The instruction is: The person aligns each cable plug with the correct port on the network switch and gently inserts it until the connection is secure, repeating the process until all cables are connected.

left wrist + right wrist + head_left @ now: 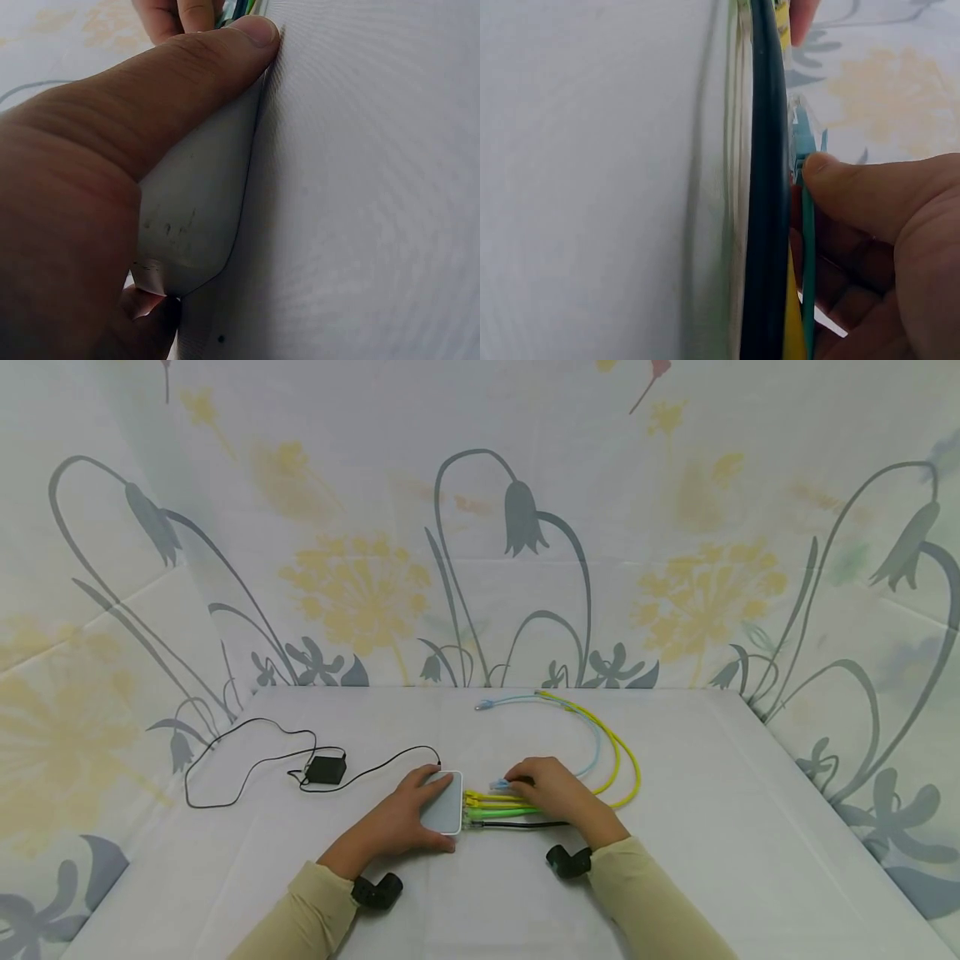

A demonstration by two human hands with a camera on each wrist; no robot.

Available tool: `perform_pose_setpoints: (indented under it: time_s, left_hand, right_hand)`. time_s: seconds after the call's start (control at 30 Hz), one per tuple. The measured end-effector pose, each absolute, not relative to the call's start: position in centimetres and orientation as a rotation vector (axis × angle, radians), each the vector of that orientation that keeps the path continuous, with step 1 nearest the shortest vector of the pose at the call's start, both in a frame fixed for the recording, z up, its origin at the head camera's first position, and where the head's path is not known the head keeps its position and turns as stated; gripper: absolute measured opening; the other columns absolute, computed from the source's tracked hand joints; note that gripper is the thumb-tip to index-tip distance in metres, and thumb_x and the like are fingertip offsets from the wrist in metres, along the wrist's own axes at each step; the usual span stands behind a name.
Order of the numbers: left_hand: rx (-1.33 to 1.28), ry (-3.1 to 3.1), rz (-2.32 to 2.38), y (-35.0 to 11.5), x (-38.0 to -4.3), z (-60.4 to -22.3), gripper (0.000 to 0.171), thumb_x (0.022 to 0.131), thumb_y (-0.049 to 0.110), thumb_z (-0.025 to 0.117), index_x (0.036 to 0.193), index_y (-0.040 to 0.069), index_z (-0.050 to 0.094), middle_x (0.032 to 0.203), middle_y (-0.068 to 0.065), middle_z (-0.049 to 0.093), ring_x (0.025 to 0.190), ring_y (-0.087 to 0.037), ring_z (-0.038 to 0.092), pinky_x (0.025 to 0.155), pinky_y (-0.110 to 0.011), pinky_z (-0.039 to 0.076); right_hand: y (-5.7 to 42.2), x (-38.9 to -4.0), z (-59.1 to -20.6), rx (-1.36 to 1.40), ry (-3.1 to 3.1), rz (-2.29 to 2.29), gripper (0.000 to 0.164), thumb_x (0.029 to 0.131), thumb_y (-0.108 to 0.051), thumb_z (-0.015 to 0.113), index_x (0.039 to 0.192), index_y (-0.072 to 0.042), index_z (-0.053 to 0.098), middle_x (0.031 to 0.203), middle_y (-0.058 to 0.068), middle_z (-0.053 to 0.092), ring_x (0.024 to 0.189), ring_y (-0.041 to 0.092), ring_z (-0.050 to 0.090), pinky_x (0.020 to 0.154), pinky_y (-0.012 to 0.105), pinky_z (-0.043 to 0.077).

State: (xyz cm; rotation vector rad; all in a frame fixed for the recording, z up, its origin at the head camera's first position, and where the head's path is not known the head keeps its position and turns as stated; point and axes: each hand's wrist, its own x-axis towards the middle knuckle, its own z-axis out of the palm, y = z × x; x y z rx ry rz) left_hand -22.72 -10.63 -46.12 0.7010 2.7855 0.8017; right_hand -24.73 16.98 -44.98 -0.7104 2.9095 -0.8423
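A white network switch (444,810) with a grey top lies before me, its side wall (195,195) filling the middle of the left wrist view. My left hand (401,818) grips it from the left, thumb along the near side and fingers at the far edge. Between thumb and fingers, my right hand (551,789) pinches a light blue Ethernet cable just behind its clear plug (802,131). That plug points at the switch's right side, a little short of it. Yellow (498,802), green (506,813) and black (517,825) Ethernet cables run into that same side.
A black power adapter (326,769) sits on the left, its thin cord looping around and reaching the switch's far edge. Yellow and light blue cables curve back on the right; the blue cable's other plug (483,704) lies near the back of the white table (712,860).
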Motion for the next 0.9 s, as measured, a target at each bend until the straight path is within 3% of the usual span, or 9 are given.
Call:
perform_pose_setpoints:
  time_s: [0.9]
  left_hand:
    - [0.703, 2.783, 0.791, -10.7, -22.8, -46.1, 0.1, 0.066, 0.057, 0.082, 0.15, 0.024, 0.038, 0.157, -0.006, 0.025, 0.139, -0.028, 0.034, 0.106, -0.048, 0.039]
  right_hand:
    - [15.2, -24.8, -45.3, -0.65, 2.904, -0.978, 0.017, 0.093, -0.016, 0.064, 0.106, -0.014, 0.075, 0.104, 0.001, 0.073, 0.101, 0.018, 0.066, 0.089, 0.039, 0.05]
